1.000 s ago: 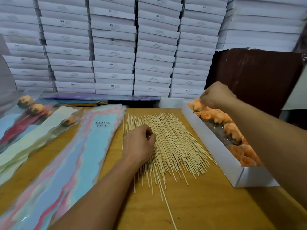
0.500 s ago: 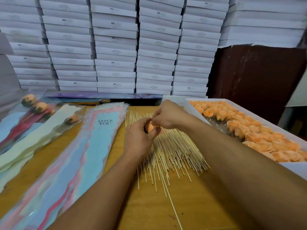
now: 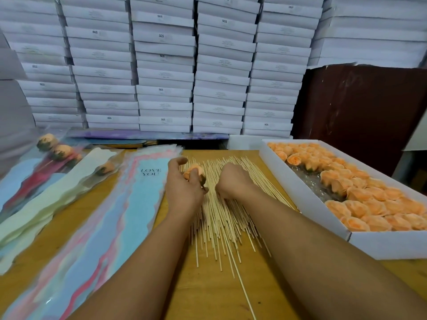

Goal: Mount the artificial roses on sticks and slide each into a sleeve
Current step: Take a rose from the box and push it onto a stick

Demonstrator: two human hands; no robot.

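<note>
Roses of peach-coloured artificial petals are seen from above on a wooden counter, filmed by a head-worn camera. One rose is gripped in the left hand, whose fingers are curled round it above the far middle of the counter; its dark green base is turned toward the right hand. The right hand is held just beside it, knuckles up and fingers curled down onto a fanned pile of thin wooden sticks; whether a stick is pinched cannot be told, since the fingertips are hidden. The sticks are spread from the far middle toward the near edge, with one long stick lying apart and reaching toward the near edge. Along the right edge, a long white box is filled with many more peach roses. Toward the left edge, stacks of printed sleeves are laid lengthwise: a blue and pink stack printed "LOVE YOU" lies nearest the hands, and a pale cream stack lies beside it. At the far left corner, finished roses in clear sleeves are piled together. Behind the far edge, tall stacks of flat white boxes are ranged like a wall, and a dark brown panel stands at the far right.
</note>
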